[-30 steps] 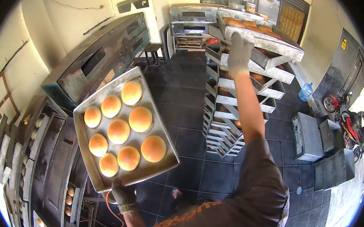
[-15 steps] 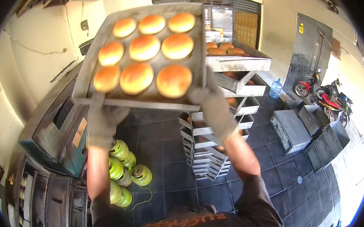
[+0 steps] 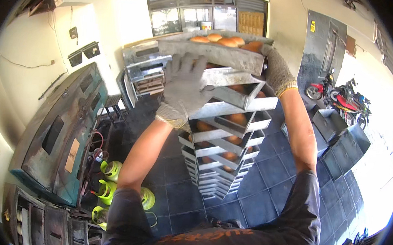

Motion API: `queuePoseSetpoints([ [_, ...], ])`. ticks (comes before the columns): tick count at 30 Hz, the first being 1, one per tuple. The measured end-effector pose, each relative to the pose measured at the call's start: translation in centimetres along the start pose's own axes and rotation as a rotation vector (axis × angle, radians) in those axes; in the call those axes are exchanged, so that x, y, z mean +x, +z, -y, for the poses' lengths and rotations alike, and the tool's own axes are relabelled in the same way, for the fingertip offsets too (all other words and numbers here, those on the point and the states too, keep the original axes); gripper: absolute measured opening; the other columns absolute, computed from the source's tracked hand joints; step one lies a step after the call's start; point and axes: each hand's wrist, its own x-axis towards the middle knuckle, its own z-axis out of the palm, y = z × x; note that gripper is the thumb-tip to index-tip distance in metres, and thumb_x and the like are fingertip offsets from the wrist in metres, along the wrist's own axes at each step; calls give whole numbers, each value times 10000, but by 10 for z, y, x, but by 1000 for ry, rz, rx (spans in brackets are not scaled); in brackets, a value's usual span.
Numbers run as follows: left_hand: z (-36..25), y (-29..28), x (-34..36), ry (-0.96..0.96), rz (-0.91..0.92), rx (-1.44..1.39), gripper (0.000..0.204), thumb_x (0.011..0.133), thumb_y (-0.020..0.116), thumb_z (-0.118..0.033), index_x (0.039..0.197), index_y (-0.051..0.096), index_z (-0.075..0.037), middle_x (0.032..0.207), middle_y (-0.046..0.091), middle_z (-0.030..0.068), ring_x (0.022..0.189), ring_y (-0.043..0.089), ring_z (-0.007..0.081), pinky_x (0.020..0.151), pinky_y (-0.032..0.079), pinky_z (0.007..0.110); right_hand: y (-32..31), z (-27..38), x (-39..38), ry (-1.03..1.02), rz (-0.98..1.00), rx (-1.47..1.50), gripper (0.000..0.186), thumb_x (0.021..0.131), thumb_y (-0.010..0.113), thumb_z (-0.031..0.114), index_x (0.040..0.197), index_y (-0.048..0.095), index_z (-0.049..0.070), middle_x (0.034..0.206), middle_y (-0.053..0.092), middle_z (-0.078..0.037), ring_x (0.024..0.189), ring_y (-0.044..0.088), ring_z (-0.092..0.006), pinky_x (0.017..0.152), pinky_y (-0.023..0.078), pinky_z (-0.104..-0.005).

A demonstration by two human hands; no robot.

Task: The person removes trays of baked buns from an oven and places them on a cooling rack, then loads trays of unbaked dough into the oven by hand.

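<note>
A metal baking tray (image 3: 224,56) of golden-brown buns (image 3: 228,42) sits on top of a tall stack of trays (image 3: 227,108), laid crosswise at alternating angles. Buns also show in the gaps lower down. My right hand (image 3: 278,72), in a grey knit glove, grips the top tray at its right corner, fingers over the rim. My left hand (image 3: 184,89), gloved alike, has its fingers spread upward and apart at the near left side of the top trays. Nothing is held in it; whether its fingertips touch the metal, I cannot tell.
A long soot-stained oven (image 3: 59,135) runs along the left wall. Green gas cylinders (image 3: 106,191) stand on the dark tiled floor beside it. Empty metal boxes (image 3: 347,149) lie at the right, with motorcycles (image 3: 339,98) behind them. Windows (image 3: 197,18) line the far wall.
The tray of buns that both hands held up at the left now rests on the stack. My left hand has let go and spread its fingers. The stack appears nearer the middle.
</note>
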Motion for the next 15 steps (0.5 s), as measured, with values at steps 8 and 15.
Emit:
queuePoseSetpoints([
  [8,-36,52,-11,101,-154,183,657,668,821,-404,1167,594,-41,1197,485,192,1078,435,436,959,359,594,-77,-29,12,-593,-154,-830,520,877,663,427,1199,688,19,1081,701,-199,951,683,-313,833,549,-401],
  [15,-4,101,12,-160,-161,530,615,773,726,-423,1213,605,-11,1120,594,216,1072,521,422,938,397,555,-113,-59,64,-951,164,-1210,411,762,791,465,868,730,73,811,695,-135,774,672,-364,744,519,-468],
])
